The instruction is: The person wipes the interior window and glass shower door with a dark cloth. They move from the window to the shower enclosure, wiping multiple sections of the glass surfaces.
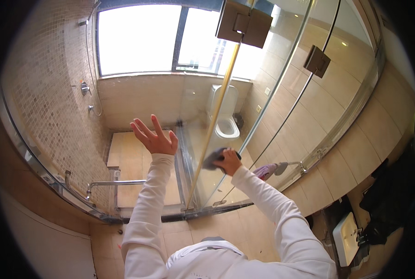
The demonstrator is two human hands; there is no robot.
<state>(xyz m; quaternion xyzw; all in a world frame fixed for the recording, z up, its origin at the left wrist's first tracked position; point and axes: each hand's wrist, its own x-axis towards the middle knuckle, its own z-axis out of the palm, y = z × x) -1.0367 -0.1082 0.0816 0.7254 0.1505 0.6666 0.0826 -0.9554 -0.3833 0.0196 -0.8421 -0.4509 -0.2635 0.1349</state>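
Observation:
My right hand [230,161] is closed on a dark grey cloth [211,160], which is bunched under the fingers and looks pressed to the glass of the shower enclosure [254,109]. A yellowish strip [215,116] runs down the glass beside the cloth. To the left, my left hand [157,139] is raised with its fingers spread and nothing in it. It appears in front of the shower floor, near the glass; whether it touches the glass I cannot tell. Both my arms are in white sleeves.
Brown hinges [244,23] join the glass panels above. A metal handle bar [117,182] crosses at lower left. A purple cloth [264,171] hangs near another bar at right. Behind the glass stands a white toilet [227,127]; a washbasin [346,239] sits at lower right.

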